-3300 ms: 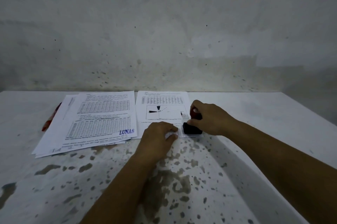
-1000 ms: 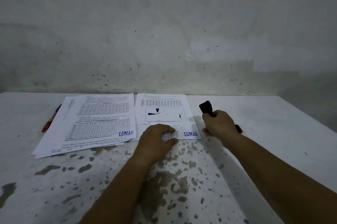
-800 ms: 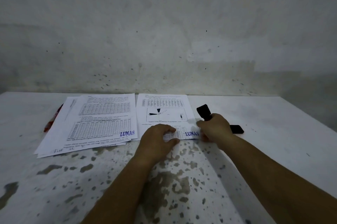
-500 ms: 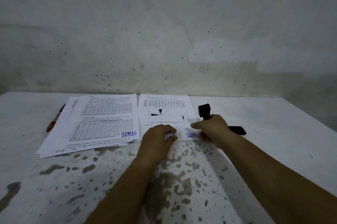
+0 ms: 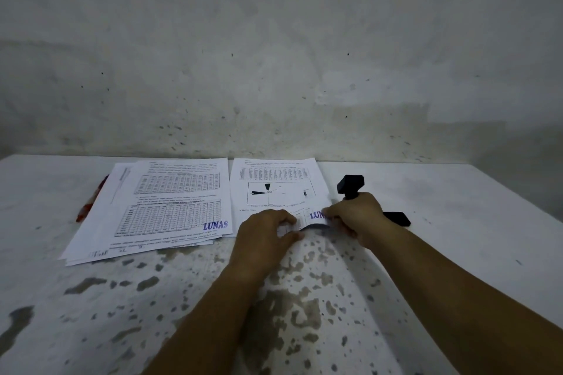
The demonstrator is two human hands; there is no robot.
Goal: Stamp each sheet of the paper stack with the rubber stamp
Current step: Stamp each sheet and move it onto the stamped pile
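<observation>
**Corner of the stamped sheet lifted**

Centre frame, the right hand pinches the near right corner of the stamped sheet, curling it off the table, while gripping the rubber stamp, whose black head points up; the left hand presses curled fingers on the sheet's near edge; the stamped pile lies centre left.
</observation>
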